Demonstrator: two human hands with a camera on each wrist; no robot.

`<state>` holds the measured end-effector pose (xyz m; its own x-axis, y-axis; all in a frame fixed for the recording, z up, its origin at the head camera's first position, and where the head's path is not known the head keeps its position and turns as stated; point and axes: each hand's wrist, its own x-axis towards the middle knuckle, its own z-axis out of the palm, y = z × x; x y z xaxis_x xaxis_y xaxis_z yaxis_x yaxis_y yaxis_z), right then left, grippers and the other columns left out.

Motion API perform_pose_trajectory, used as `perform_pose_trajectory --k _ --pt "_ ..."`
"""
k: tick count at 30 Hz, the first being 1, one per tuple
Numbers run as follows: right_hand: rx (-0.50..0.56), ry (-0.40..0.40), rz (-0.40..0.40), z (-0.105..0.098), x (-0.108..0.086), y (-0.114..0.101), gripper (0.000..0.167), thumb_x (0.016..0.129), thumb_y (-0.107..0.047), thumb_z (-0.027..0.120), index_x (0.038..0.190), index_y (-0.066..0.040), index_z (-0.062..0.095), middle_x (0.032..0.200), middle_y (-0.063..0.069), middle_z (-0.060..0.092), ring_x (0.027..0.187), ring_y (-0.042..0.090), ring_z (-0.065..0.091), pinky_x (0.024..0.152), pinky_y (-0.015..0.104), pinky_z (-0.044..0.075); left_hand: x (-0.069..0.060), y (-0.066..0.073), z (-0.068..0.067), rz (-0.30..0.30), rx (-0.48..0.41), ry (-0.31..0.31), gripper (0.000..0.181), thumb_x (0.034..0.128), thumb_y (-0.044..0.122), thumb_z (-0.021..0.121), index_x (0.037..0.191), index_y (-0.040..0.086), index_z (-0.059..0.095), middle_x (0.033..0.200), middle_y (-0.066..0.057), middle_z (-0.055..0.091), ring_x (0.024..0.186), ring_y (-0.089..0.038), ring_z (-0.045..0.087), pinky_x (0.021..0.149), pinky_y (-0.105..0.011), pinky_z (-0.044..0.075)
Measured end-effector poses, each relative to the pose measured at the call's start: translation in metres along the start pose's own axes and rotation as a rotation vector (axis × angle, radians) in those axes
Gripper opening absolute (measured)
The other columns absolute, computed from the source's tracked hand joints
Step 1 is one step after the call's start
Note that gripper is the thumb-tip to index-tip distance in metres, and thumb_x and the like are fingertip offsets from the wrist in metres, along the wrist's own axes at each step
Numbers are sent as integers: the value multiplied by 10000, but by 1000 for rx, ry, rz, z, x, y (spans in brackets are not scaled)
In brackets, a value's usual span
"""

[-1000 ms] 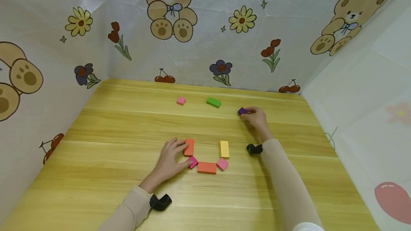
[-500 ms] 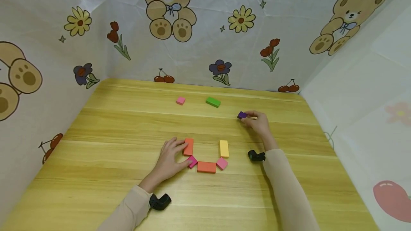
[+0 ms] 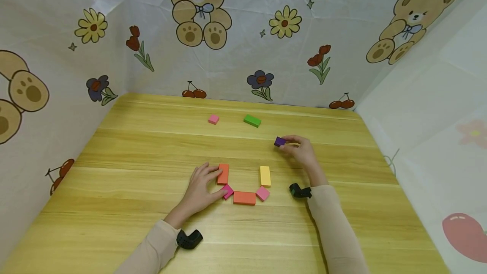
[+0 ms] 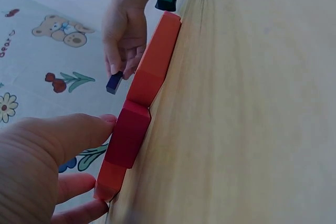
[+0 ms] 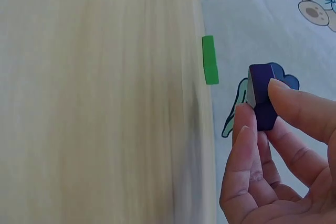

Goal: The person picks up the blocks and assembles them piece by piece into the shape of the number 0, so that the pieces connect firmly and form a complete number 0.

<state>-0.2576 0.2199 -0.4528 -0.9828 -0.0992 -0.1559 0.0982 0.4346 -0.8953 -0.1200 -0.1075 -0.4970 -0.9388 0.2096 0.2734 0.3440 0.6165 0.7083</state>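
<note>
The right hand [image 3: 302,150] pinches a small purple block [image 3: 279,141] between thumb and fingers; in the right wrist view the purple block [image 5: 263,97] is held off the table. The left hand [image 3: 199,187] rests with relaxed fingers at the row's left side, thumb on a magenta block [image 3: 227,192] and fingertips on an upright-running orange block [image 3: 223,174]. Another orange block [image 3: 244,198] lies crosswise, its corners near the magenta block and a pink block [image 3: 262,194]. Above the pink one is a yellow block [image 3: 265,176]. In the left wrist view the left thumb touches the magenta block [image 4: 127,135].
Toward the table's back edge lie a pink block [image 3: 214,119] and a green block [image 3: 252,121]. The wooden table [image 3: 152,147] meets a patterned cloth [image 3: 243,33] at the back and sides. Each wrist bears a black device.
The right hand has moved toward the person and slightly left with the purple block in its fingers. The left hand stays on the same blocks.
</note>
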Motion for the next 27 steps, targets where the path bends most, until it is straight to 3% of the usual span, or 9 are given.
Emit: perform_pose_trajectory --k 10,27 --pt "23 -55 -35 10 -5 0 427 885 -103 716 1290 -17 609 1277 201 571 983 159 653 764 251 543 0 0 0 3 0 2 617 765 255 824 1293 6 625 1353 -180 573 1390 -451 342 1139 -665 145" --pt "32 -170 -113 23 -7 -1 394 859 -51 730 1238 11 641 1274 238 591 911 138 665 724 240 556 0 2 -1 -8 7 -1 616 767 252 823 1296 8 623 1351 -175 576 1388 -454 344 1139 -663 147"
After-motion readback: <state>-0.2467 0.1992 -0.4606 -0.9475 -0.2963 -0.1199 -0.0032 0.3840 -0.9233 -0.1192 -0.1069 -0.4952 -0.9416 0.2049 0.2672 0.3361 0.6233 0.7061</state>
